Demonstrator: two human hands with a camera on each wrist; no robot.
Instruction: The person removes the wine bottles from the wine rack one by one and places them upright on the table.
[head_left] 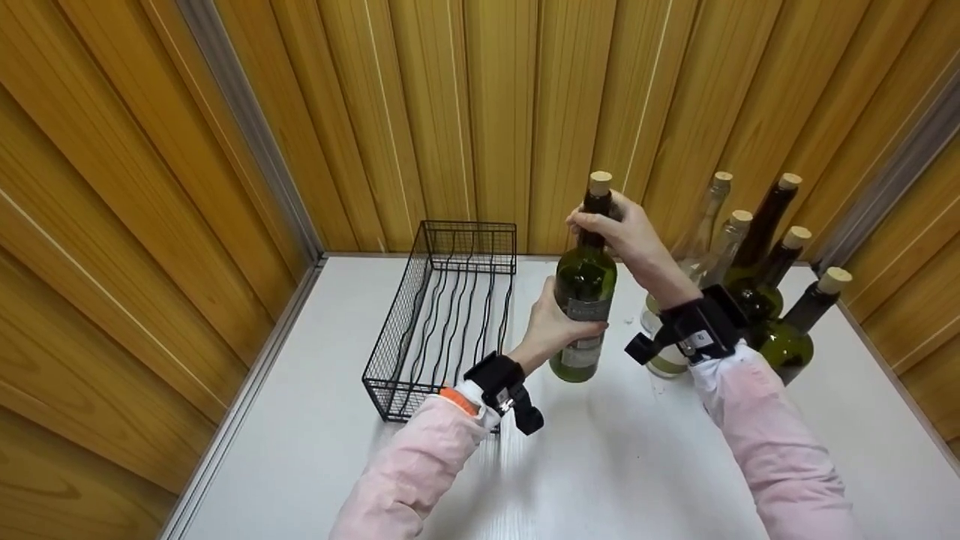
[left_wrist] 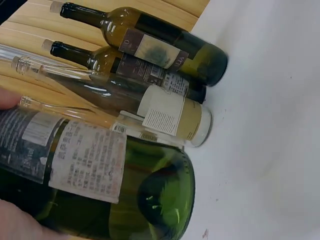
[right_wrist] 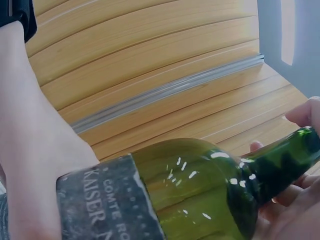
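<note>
A green wine bottle (head_left: 586,289) with a cork and a grey label is held upright above the white table (head_left: 615,450). My left hand (head_left: 551,322) grips its body from the left, and my right hand (head_left: 626,236) is curled round its dark neck. The left wrist view shows the bottle's base and back label (left_wrist: 87,162) close up. In the right wrist view its green shoulder (right_wrist: 200,185) fills the frame, with my right fingers (right_wrist: 305,112) on the neck.
A black wire basket (head_left: 450,315) stands empty at the back left of the table. Several corked bottles (head_left: 757,255) stand grouped at the back right, behind my right wrist. Wooden slat walls (head_left: 480,112) close in the table.
</note>
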